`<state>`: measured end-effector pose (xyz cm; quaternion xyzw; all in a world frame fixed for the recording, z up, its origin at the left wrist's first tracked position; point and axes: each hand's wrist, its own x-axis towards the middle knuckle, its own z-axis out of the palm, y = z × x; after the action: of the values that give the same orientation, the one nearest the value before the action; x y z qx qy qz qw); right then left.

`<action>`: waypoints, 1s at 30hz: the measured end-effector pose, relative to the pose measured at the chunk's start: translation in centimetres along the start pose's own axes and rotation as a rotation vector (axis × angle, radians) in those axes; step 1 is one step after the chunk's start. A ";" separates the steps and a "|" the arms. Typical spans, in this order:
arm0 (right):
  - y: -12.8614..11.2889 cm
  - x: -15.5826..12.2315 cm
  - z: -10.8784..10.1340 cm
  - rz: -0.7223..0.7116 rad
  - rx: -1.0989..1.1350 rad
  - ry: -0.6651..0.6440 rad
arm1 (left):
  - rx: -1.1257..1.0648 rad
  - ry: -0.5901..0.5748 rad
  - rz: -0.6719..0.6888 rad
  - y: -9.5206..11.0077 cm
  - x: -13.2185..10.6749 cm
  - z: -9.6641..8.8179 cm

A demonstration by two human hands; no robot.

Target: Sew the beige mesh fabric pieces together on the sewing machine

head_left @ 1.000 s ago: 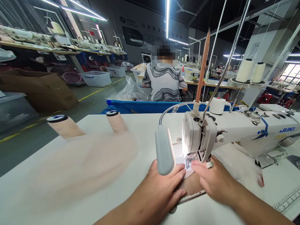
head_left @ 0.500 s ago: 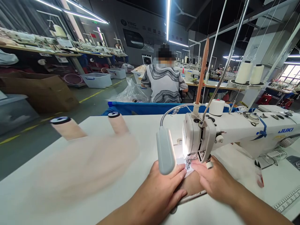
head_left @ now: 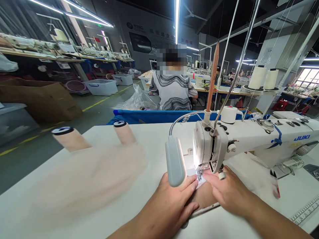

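Observation:
My left hand (head_left: 171, 200) lies flat at the left of the presser foot (head_left: 199, 175) of a white sewing machine (head_left: 206, 139). Its fingers are stretched out, the tips on a small white piece (head_left: 191, 172) under the foot. On the other side, my right hand (head_left: 230, 191) reaches in with extended fingers, its index tip close beside the foot. A tan piece of material (head_left: 205, 195) shows between the two hands. The machine head partly covers my right fingers, and a grey lamp (head_left: 175, 162) hangs in front of part of my left hand.
Sheer pale fabric (head_left: 97, 176) spreads over the left of the white table (head_left: 154, 139), near two peach thread cones (head_left: 71, 139). A ruler (head_left: 305, 210) is marked at the right edge. Beyond a blue cloth (head_left: 159, 116) a person (head_left: 173, 89) sits, back turned.
The whole view has shifted very slightly. Both hands keep their places beside the presser foot, and the fabric shows no clear movement.

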<state>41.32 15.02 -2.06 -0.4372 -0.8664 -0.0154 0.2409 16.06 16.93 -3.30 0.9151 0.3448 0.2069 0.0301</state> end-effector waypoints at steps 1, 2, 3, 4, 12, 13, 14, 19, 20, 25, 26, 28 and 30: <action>0.0 0.0 0.0 0.005 0.000 -0.004 | -0.009 0.004 0.005 -0.2 0.0 0.0; 0.0 0.0 0.0 0.010 0.002 -0.004 | -0.017 0.014 0.011 -0.5 0.0 0.0; 0.1 -0.1 0.0 0.011 0.004 0.001 | -0.021 0.029 0.015 -0.8 0.1 0.0; 0.2 -0.1 0.1 0.009 0.009 0.007 | -0.019 0.051 0.019 -1.2 0.2 -0.1; 0.4 -0.8 -0.3 -0.122 0.118 0.157 | -0.049 -0.005 -0.042 -1.0 0.3 -2.6; 0.3 -0.7 -0.5 -0.149 0.162 0.163 | -0.087 -0.020 -0.045 -0.6 0.2 -3.0; 0.1 -0.7 -0.6 -0.174 0.207 0.155 | -0.117 -0.018 -0.040 -0.2 0.3 -3.4; -0.4 -0.4 -0.9 -0.173 0.195 -0.064 | -0.180 -0.007 0.057 0.0 1.0 -3.8; -0.3 -0.4 -0.9 -0.138 0.142 -0.105 | -0.181 -0.040 0.065 -0.1 1.0 -3.5; 0.2 -0.7 -0.8 -0.050 0.025 -0.133 | -0.127 -0.038 0.062 0.0 0.5 -1.4; 0.2 -0.8 -0.8 -0.063 0.026 -0.134 | -0.130 -0.004 0.082 0.0 0.3 -0.9; 0.1 -0.9 -0.7 -0.097 0.035 -0.145 | -0.146 0.051 0.142 0.1 0.2 0.0; 0.1 -1.0 -0.5 -0.118 0.043 -0.154 | -0.156 0.091 0.178 0.1 0.1 0.7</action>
<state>42.07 14.22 -2.07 -0.3801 -0.9067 0.0224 0.1816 16.48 16.99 -3.92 0.9265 0.2463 0.2764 0.0672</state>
